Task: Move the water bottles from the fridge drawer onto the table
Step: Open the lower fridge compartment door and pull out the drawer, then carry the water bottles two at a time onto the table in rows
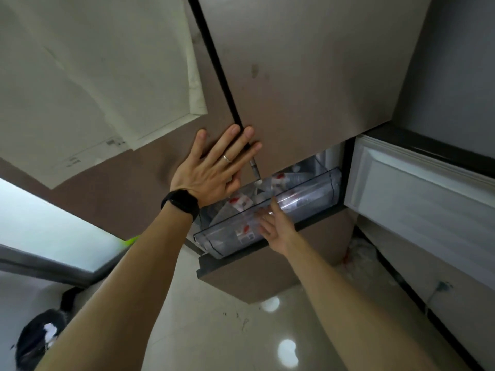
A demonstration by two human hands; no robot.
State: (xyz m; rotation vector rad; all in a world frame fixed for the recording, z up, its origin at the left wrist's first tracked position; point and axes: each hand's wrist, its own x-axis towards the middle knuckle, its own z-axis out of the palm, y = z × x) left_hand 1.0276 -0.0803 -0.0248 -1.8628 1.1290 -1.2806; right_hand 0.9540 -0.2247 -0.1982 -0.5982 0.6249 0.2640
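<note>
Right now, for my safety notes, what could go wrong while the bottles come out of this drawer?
The water bottles lie jumbled in the drawer; lifting one could shift others. The left grip presses across the seam between the upper doors, so only the right grip, at the drawer's front wall, is free; a one-handed hold may slip. The open door beside the drawer could be bumped.

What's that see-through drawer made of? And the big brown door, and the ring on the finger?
The drawer looks like clear, glossy plastic: the bottles show through its front wall. The door seems smooth, matte-coated metal or glass, with smudges on it; I can't tell which. The ring looks like shiny, pale metal.
</note>
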